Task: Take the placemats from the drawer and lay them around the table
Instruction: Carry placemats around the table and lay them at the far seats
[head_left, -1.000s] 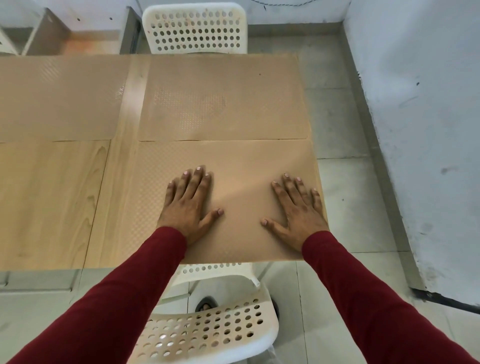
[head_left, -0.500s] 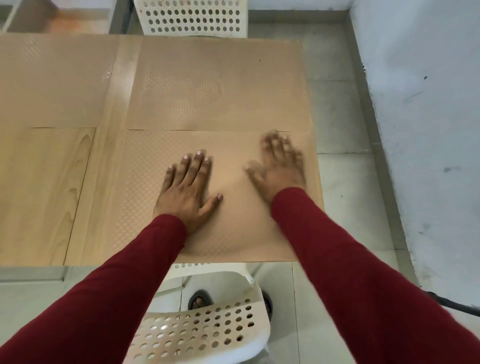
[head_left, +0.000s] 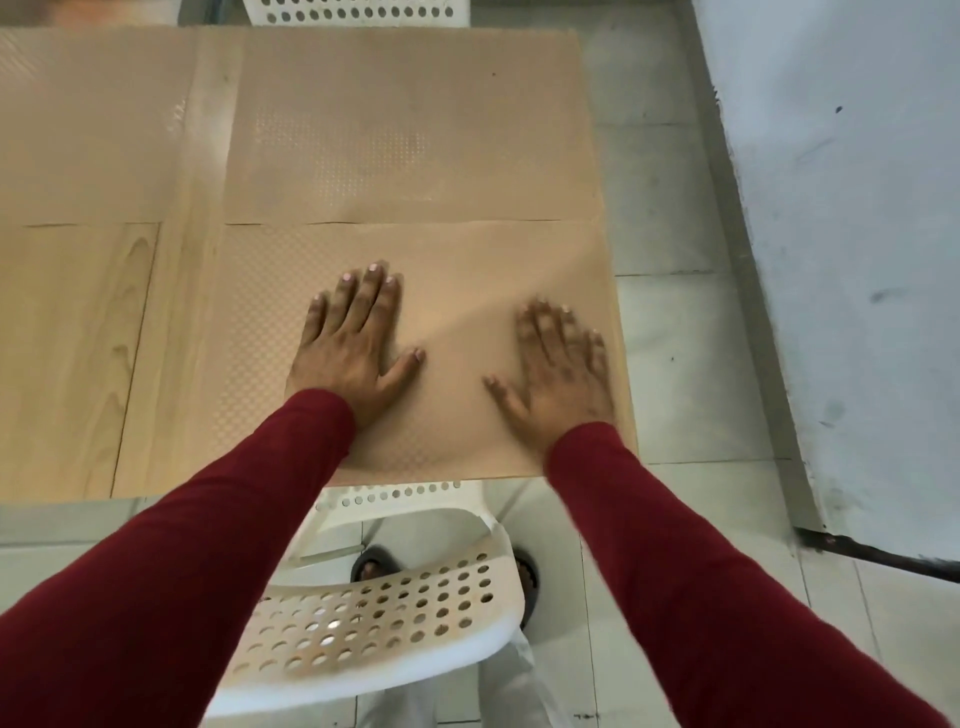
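Fingers (head_left: 363, 299): yours lie straight and spread on both hands, grasping nothing.
Left hand (head_left: 350, 345): flat on the near placemat (head_left: 467, 270).
Right hand (head_left: 563, 376): flat too, blurred, near its right edge.
Other placemats: far placemat (head_left: 410, 124) just beyond; left placemat (head_left: 88, 124) across a bare strip of table (head_left: 67, 353).
White chair (head_left: 374, 623): below you.

We find the scene evenly and brightly lit by soft daylight, with no harsh glare. A faint diagonal shadow crosses the near placemat (head_left: 467, 291) between the two hands. A mild sheen picks out the embossed dots on the far placemat (head_left: 337, 135) beyond it. The right hand (head_left: 558, 369) is smeared by motion blur; the left hand (head_left: 353, 343) is only slightly soft. Wide-angle distortion bows the table (head_left: 67, 364) edges and the wall (head_left: 857, 260) to the right of the near placemat.
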